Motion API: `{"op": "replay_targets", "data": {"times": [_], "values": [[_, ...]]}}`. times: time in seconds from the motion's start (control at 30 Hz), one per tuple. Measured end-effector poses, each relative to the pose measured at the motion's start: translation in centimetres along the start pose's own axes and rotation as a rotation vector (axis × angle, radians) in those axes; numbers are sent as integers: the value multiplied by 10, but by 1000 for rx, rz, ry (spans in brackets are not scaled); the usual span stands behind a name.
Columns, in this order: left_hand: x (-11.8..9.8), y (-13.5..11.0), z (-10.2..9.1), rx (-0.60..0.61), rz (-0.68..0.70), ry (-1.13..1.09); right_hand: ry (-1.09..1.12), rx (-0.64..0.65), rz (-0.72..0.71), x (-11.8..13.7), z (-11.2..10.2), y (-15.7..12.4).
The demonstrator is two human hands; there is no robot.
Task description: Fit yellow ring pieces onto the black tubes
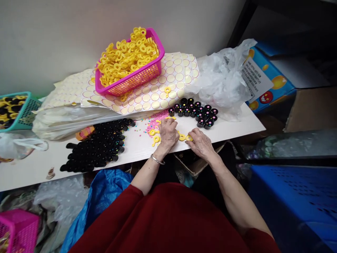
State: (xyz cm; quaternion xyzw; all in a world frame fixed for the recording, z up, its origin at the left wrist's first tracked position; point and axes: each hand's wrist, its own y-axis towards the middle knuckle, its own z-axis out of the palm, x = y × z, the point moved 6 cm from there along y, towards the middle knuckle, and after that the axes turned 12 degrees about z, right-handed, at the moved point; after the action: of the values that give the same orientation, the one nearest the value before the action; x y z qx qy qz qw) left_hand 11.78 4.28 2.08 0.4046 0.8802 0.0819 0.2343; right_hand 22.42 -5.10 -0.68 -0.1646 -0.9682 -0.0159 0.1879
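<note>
Red shirt (pixel 173 218), half-hidden yellow ring (pixel 188 138) in right hand (pixel 202 144)

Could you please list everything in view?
table: one, white, centre
baskets: three, two pink, one teal, centre and left
rings: many, yellow, centre basket, table
cylinders: many, black, table
beads: many, mostly pink, table
sheets: several, cream, table back
bags: several, whitish, around table
box: one, blue, right
crate: one, blue, lower right
sack: one, blue, below table
sleeves: two, red, bottom
left hand: one, by beads
right hand: one, touching ring
</note>
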Motion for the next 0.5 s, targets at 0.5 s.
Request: {"op": "replay_targets", "data": {"times": [0.5], "values": [[-10, 16, 29, 163, 72, -70, 456, -343, 231, -51, -11, -18]]}}
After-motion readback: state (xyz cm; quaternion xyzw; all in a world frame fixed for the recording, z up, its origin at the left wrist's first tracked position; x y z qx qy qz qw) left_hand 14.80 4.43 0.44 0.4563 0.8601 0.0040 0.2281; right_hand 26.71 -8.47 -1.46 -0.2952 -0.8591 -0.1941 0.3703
